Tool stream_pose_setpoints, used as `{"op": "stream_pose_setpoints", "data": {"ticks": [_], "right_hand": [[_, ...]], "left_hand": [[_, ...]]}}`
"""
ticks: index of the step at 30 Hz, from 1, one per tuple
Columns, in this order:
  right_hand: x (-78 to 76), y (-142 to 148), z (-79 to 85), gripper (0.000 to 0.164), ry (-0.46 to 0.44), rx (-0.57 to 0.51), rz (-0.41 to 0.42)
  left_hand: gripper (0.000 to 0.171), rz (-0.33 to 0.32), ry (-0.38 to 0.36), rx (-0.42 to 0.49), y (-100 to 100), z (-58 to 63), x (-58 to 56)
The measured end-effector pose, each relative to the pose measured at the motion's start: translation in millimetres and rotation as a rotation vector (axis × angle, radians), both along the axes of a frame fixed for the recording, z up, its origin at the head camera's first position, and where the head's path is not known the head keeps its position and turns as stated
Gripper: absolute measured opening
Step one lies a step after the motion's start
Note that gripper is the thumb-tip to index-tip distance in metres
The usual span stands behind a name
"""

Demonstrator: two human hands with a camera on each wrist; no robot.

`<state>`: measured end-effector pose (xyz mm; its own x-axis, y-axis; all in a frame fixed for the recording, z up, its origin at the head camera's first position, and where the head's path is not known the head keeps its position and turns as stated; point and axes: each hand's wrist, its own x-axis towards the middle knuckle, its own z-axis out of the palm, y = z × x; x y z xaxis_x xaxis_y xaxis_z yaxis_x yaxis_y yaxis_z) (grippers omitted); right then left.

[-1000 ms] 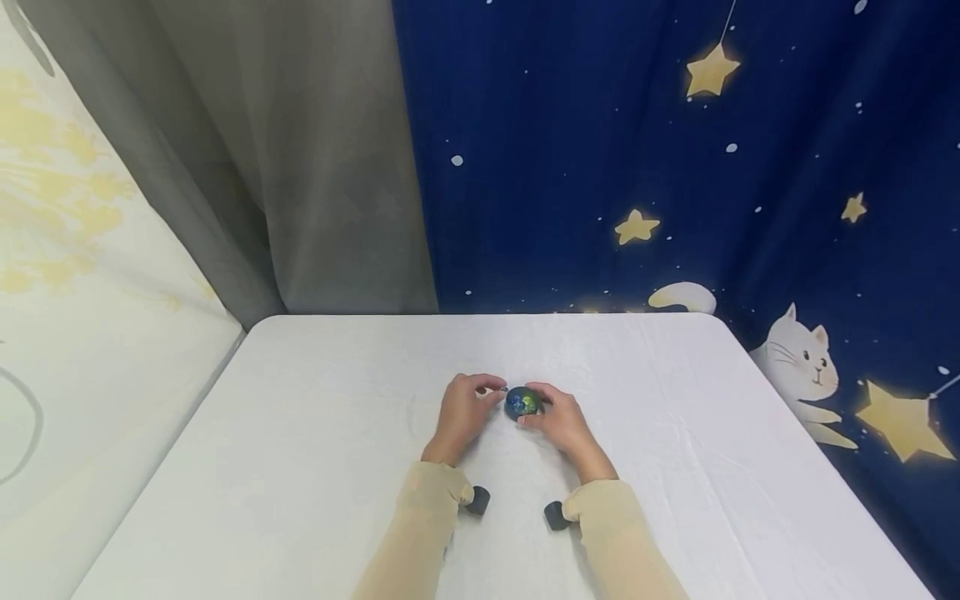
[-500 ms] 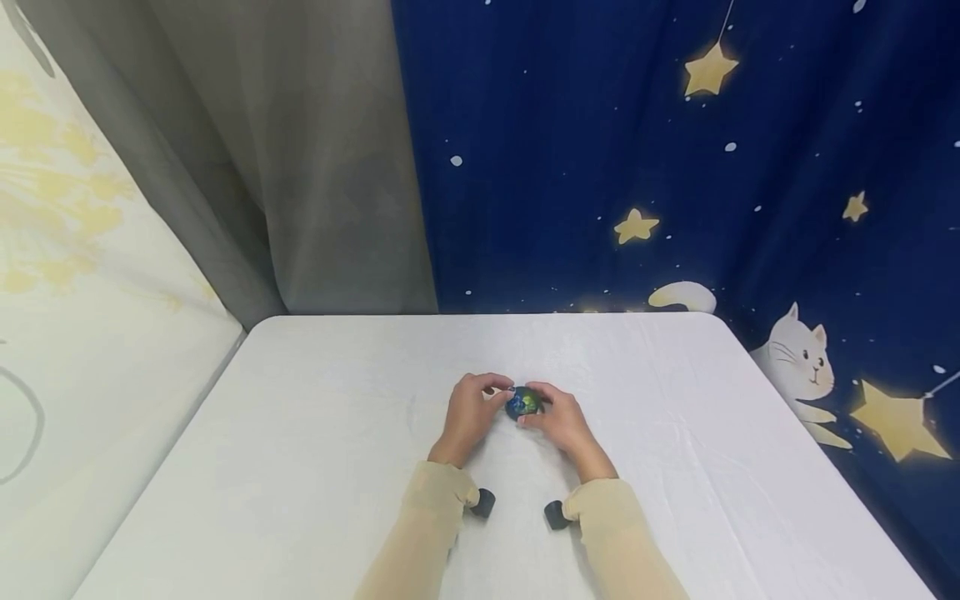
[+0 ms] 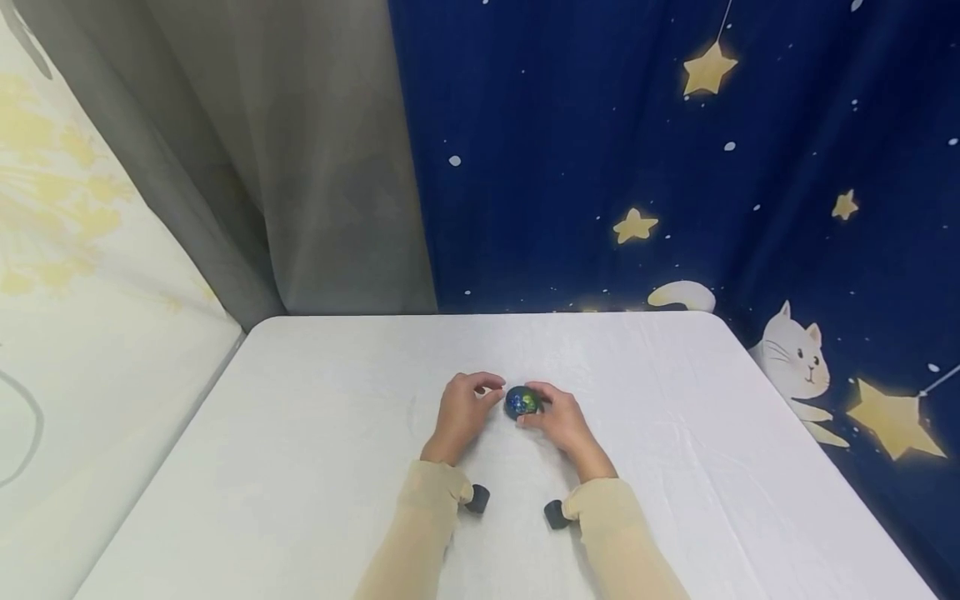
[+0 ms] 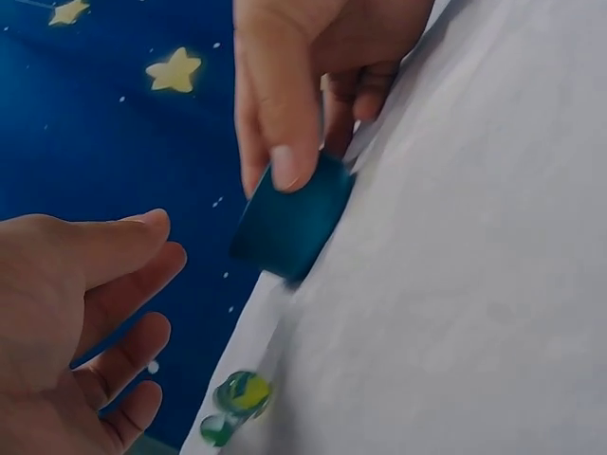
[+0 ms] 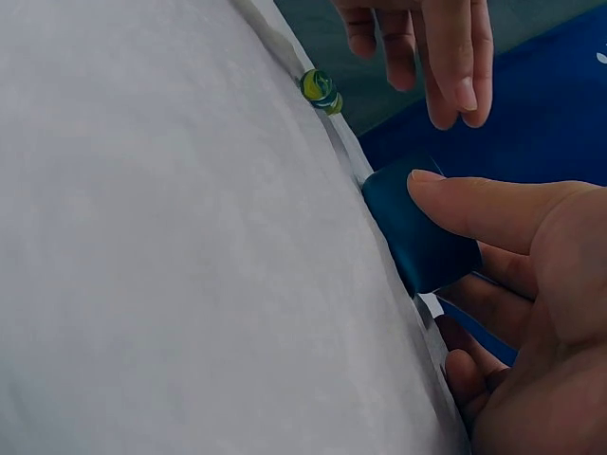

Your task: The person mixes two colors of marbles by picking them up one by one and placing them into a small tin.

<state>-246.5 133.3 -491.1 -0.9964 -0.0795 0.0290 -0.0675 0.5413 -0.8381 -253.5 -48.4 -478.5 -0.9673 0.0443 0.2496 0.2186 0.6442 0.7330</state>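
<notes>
My right hand point(image 3: 562, 421) grips a small dark teal cup point(image 5: 417, 232), thumb on the near side and fingers on the far side. The cup is tilted on the white table, and shiny blue and green pieces point(image 3: 524, 403) show in its mouth in the head view. My left hand point(image 3: 461, 417) hovers just left of the cup, apart from it. Its thumb and forefinger are near each other, with nothing visible between them in the left wrist view. Green and yellow glass marbles point(image 4: 243, 392) lie on the table near the left hand; I cannot make them out in the head view.
The white table point(image 3: 300, 467) reaches back to a grey curtain point(image 3: 337, 167) and a blue star-patterned curtain point(image 3: 540, 167). A faint curved mark shows on the cloth left of my left hand. Black wrist devices point(image 3: 557, 515) sit at both cuffs.
My left hand moved right until its fingertips met the cup's rim, then drew back left. A small dark thing at its fingertips one second ago is no longer visible there. The right hand stayed put.
</notes>
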Motion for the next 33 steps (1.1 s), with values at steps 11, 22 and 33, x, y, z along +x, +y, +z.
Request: {"op": "stream_pose_setpoints", "data": {"ticks": [11, 22, 33], "right_hand": [[-0.9, -0.3, 2.8, 0.058, -0.015, -0.004, -0.012], [-0.6, -1.6, 2.5, 0.059, -0.032, -0.007, -0.017], [-0.9, -1.7, 2.1, 0.058, -0.031, -0.007, -0.013]], "left_hand": [[0.013, 0.005, -0.036, -0.004, -16.2, 4.9, -2.7], [0.010, -0.082, -0.093, -0.016, -29.2, 2.3, -4.0], [0.016, -0.200, -0.175, -0.086, -42.6, 2.3, -2.0]]}}
